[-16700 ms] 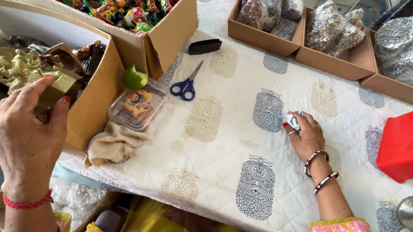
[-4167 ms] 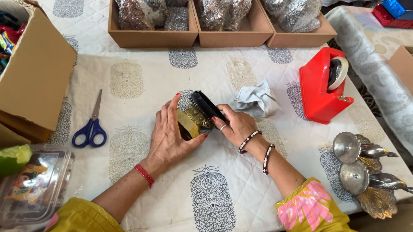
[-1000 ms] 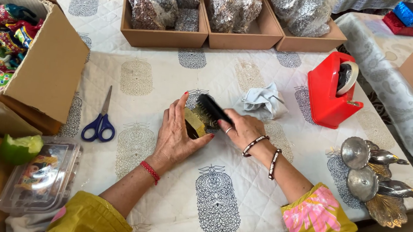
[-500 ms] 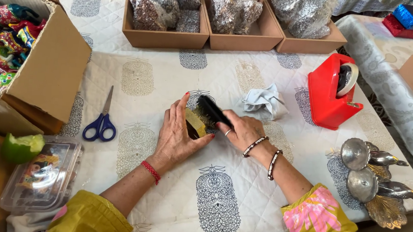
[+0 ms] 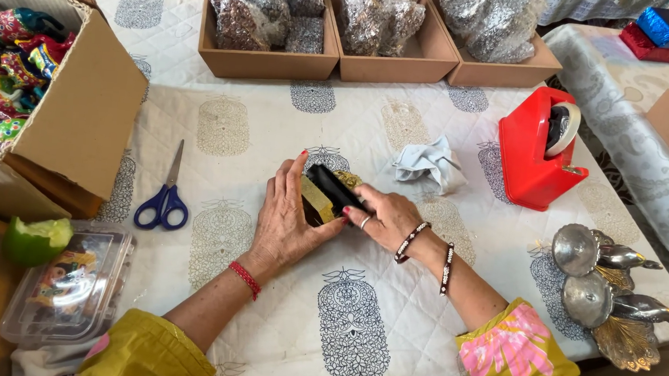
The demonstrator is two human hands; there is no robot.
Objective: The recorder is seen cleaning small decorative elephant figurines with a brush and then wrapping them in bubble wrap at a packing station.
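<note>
Both hands meet at the middle of the quilted table [image 5: 354, 349]: the left hand [image 5: 288, 224] cups a small gold object [image 5: 319, 203] from its side, fingers pressed flat against it, while the right hand [image 5: 384, 216] pinches a black bar-shaped tool [image 5: 333, 189] laid across its top. Beyond the grip stand three shallow cardboard trays [image 5: 265, 62] filled with clear-wrapped bundles. Left of it, past blue-handled scissors [image 5: 163, 198], a large cardboard box [image 5: 77, 124] holds bright patterned packets. Nearer the person on that side, a clear plastic tub [image 5: 68, 286] holds colourful pieces, a cut green lime [image 5: 36, 240] beside it. Right of the grip are crumpled white paper [image 5: 432, 162] and a red tape dispenser [image 5: 532, 156].
</note>
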